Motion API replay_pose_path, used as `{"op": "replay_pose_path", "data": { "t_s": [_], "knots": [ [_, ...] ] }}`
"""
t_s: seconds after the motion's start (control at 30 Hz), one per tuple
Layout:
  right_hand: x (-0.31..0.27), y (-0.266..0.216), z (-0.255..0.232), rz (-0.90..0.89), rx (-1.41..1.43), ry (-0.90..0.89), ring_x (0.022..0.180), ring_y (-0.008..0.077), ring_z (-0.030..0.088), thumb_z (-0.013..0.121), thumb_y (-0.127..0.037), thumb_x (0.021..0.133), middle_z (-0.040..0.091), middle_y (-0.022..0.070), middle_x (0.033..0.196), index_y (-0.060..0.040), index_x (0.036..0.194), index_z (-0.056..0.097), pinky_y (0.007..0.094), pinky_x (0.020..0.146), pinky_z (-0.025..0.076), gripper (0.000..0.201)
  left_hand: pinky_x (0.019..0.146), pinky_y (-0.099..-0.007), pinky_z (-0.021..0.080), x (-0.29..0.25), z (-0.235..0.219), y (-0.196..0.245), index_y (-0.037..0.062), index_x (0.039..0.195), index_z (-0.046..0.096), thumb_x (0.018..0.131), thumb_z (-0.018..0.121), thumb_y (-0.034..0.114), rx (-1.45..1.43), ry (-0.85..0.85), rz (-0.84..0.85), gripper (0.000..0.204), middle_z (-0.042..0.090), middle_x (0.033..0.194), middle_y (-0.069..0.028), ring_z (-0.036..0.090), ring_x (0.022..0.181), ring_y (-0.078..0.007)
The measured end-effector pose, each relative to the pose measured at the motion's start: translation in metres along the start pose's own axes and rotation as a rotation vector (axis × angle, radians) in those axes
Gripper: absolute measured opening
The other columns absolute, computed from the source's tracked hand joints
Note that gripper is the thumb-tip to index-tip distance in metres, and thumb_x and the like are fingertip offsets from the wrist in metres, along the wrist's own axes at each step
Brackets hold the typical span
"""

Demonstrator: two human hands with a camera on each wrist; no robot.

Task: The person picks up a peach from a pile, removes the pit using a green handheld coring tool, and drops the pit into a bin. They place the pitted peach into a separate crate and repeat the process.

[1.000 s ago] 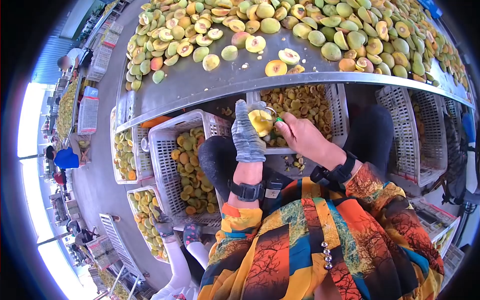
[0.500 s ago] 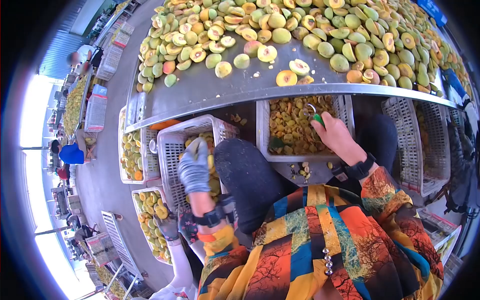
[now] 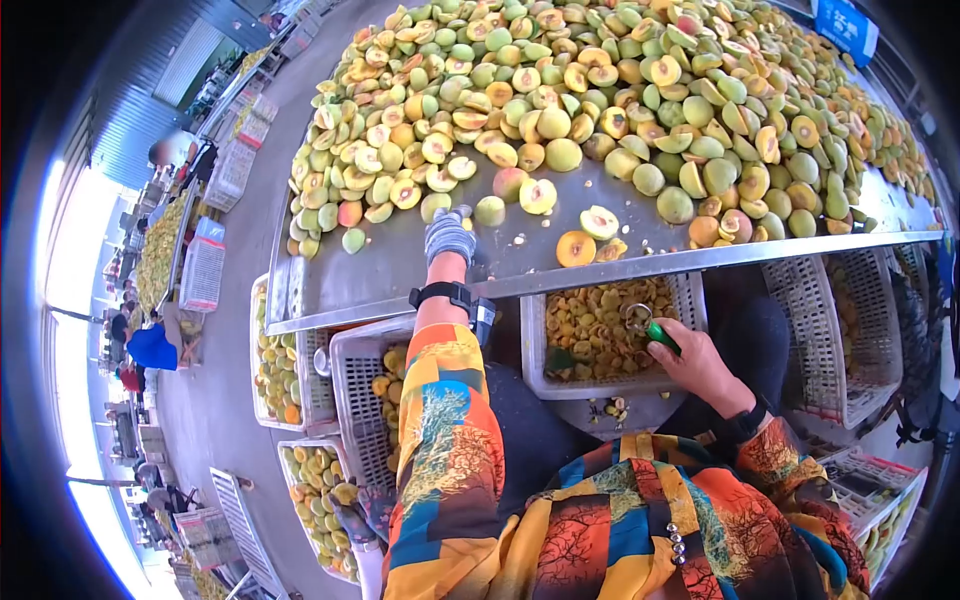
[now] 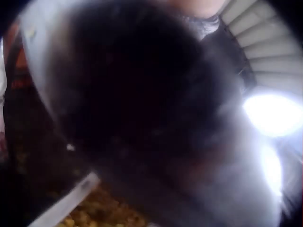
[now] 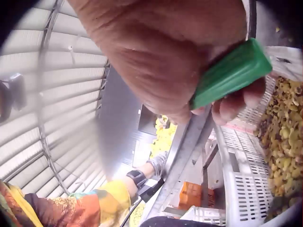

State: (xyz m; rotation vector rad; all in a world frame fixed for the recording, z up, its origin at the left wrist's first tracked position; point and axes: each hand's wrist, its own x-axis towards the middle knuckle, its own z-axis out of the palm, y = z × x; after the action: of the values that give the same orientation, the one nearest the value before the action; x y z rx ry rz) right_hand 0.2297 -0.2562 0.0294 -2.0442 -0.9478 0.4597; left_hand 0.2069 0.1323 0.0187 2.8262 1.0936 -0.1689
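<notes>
In a grey knitted glove, my left hand reaches over the metal table, its fingertips right beside a green peach half. Several cut peaches lie just beyond and to the right. My bare right hand grips a fruit corer by its green handle; its metal ring points away over a crate of peach scraps. The right wrist view shows the fingers curled round that green handle. A dark blur covers most of the left wrist view.
A large heap of halved peaches covers the table's far part. Below its metal edge, a crate of peach halves stands left of my knees and white crates stand right. Another person's gloved hand is at the lower left.
My left hand held a peach half at the corer, moved left over the peach crate, and is now empty over the table. The right hand has drawn back with the corer.
</notes>
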Motion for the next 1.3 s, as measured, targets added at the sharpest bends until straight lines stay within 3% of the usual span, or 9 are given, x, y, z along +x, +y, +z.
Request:
{"op": "replay_pose_path", "data": {
  "t_s": [0.07, 0.2, 0.3, 0.37, 0.4, 0.57, 0.93, 1.1, 1.3],
  "knots": [
    [0.0, -0.002, 0.0, 0.024, 0.011, 0.003, 0.069, 0.0367, 0.058, 0.056, -0.019, 0.081, 0.058, 0.0196, 0.073, -0.0024, 0.101, 0.05, 0.0399, 0.06, 0.046, 0.027, 0.085, -0.0345, 0.045, -0.004, 0.004, 0.002, 0.0197, 0.12, 0.049, 0.073, 0.061, 0.02, -0.023, -0.046, -0.107, 0.048, 0.048, 0.122, -0.0141, 0.055, 0.099, -0.0288],
    [0.017, -0.023, 0.008, 0.097, 0.226, -0.024, 0.065, 0.0334, 0.059, 0.053, -0.019, 0.083, 0.057, 0.0182, 0.069, -0.0015, 0.101, 0.049, 0.0363, 0.058, 0.045, 0.025, 0.043, -0.0245, 0.044, -0.06, 0.006, 0.006, 0.0094, 0.113, 0.052, 0.073, 0.063, 0.021, -1.947, -0.131, -0.032, 0.043, 0.061, 0.092, -0.0107, 0.062, 0.069, -0.025],
    [0.035, -0.045, 0.022, -0.04, 0.286, -0.079, 0.063, 0.0335, 0.058, 0.051, -0.02, 0.085, 0.056, 0.0184, 0.067, -0.0013, 0.098, 0.048, 0.0375, 0.056, 0.044, 0.023, 0.048, -0.0309, 0.049, -0.131, -0.015, 0.04, 0.0065, 0.116, 0.047, 0.077, 0.059, 0.03, -2.067, -0.02, 0.19, 0.047, 0.06, 0.09, -0.0088, 0.06, 0.071, -0.0249],
    [0.037, -0.056, 0.033, -0.142, 0.305, -0.096, 0.061, 0.0348, 0.057, 0.05, -0.021, 0.085, 0.055, 0.019, 0.065, -0.0015, 0.097, 0.047, 0.0394, 0.054, 0.044, 0.023, 0.046, -0.0291, 0.048, -0.16, -0.015, 0.05, 0.0063, 0.115, 0.047, 0.08, 0.051, 0.045, -2.385, -0.331, -0.019, 0.052, 0.059, 0.086, -0.0093, 0.06, 0.07, -0.0241],
    [0.038, -0.06, 0.038, -0.187, 0.232, -0.097, 0.06, 0.0361, 0.056, 0.049, -0.023, 0.086, 0.055, 0.0194, 0.063, -0.0018, 0.094, 0.046, 0.0416, 0.053, 0.043, 0.023, 0.048, -0.0282, 0.049, -0.167, -0.01, 0.053, 0.0074, 0.112, 0.049, 0.08, 0.044, 0.057, -2.301, -0.318, -0.148, 0.059, 0.059, 0.084, -0.0087, 0.06, 0.069, -0.023],
    [0.028, -0.074, 0.044, -0.132, 0.009, -0.109, 0.056, 0.039, 0.054, 0.047, -0.026, 0.087, 0.053, 0.0196, 0.057, -0.0024, 0.083, 0.041, 0.047, 0.051, 0.041, 0.025, 0.053, -0.0296, 0.05, -0.195, 0.002, 0.079, 0.0101, 0.105, 0.052, 0.083, 0.042, 0.056, -2.2, -0.078, -0.422, 0.051, 0.059, 0.083, -0.0082, 0.06, 0.067, -0.0229],
    [0.01, -0.073, 0.05, -0.103, -0.129, -0.102, 0.055, 0.0383, 0.055, 0.044, -0.026, 0.088, 0.054, 0.0212, 0.056, 0.0002, 0.082, 0.044, 0.0452, 0.051, 0.044, 0.027, 0.073, -0.0387, 0.051, -0.209, 0.017, 0.087, 0.0046, 0.101, 0.053, 0.086, 0.05, 0.029, -2.324, -0.083, -0.019, 0.028, 0.06, 0.089, -0.0092, 0.061, 0.073, -0.0261],
    [0.001, -0.071, 0.055, -0.12, -0.13, -0.145, 0.055, 0.0382, 0.056, 0.043, -0.026, 0.089, 0.054, 0.022, 0.057, 0.0017, 0.082, 0.048, 0.0446, 0.051, 0.045, 0.029, 0.049, -0.0319, 0.052, -0.206, 0.02, 0.091, 0.0054, 0.074, 0.06, 0.079, 0.064, 0.03, -2.361, -0.048, -0.17, 0.025, 0.06, 0.07, -0.0087, 0.061, 0.067, -0.0208],
    [0.002, -0.067, 0.046, -0.2, 0.154, -0.331, 0.045, 0.0307, 0.052, 0.04, -0.029, 0.091, 0.051, 0.0172, 0.054, 0.0018, 0.08, 0.047, 0.0364, 0.042, 0.041, 0.033, 0.049, -0.0315, 0.051, -0.209, 0.022, 0.074, 0.0018, 0.073, 0.061, 0.078, 0.064, 0.034, -2.099, -0.274, -0.094, 0.033, 0.06, 0.065, -0.0116, 0.06, 0.059, -0.0212]
  ]
}}
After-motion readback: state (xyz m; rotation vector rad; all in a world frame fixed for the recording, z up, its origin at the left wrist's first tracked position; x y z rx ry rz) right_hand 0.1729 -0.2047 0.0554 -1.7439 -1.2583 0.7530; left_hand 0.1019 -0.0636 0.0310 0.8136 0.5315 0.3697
